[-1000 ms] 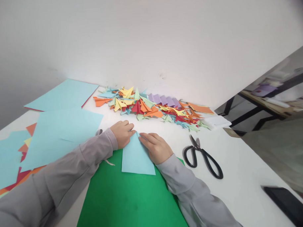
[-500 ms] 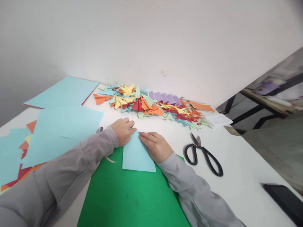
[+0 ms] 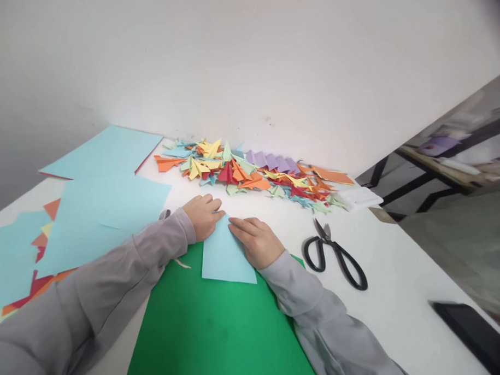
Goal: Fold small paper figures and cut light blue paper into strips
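Note:
A small light blue paper, folded to a point at its far end, lies on a large green sheet on the white table. My left hand presses the paper's left fold with curled fingers. On the right fold my right hand lies flat, fingers stretched toward the tip. Both arms wear grey sleeves.
A heap of small folded paper shapes in several colours lies along the wall. Black scissors rest to the right of my right hand. Large light blue sheets cover the left side. A dark flat object sits at the table's right edge.
The view has shifted slightly. Both hands stay on the blue paper's folded tip with hardly any movement.

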Available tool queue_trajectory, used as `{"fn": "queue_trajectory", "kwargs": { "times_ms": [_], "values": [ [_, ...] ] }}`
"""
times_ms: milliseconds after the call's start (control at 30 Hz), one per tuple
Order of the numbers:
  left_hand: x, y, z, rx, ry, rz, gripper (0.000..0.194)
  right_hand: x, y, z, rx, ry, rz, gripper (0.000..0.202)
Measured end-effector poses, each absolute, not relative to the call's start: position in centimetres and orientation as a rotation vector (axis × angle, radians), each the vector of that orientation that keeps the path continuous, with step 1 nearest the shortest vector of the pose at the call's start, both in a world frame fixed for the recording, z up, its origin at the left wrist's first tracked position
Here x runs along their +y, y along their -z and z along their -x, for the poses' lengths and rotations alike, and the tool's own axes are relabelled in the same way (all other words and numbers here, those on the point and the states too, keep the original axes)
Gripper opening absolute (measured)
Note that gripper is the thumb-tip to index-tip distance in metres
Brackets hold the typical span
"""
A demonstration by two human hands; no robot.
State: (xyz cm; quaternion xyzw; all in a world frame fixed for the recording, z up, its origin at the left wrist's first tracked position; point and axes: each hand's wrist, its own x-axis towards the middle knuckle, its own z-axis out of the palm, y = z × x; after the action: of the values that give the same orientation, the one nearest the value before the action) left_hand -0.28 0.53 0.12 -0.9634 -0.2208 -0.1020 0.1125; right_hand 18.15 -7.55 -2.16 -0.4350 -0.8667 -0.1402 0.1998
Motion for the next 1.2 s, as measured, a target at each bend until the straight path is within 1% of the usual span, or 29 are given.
{"fn": "queue_trajectory", "kwargs": {
  "times_ms": [500,733,1200],
  "values": [
    [0.31,-0.13,0.13,-0.69,0.318,2.817,0.032,-7.63,2.15,-17.95,-2.454,0.419,1.249,0.031],
    [0.33,-0.09,0.26,-0.697,0.316,2.839,0.039,-7.57,2.12,-18.01,-2.454,0.455,1.237,0.031],
    [0.39,-0.01,0.25,-0.735,0.334,2.841,0.031,-7.6,2.16,-18.07,-2.453,0.419,1.238,0.031]
  ]
}}
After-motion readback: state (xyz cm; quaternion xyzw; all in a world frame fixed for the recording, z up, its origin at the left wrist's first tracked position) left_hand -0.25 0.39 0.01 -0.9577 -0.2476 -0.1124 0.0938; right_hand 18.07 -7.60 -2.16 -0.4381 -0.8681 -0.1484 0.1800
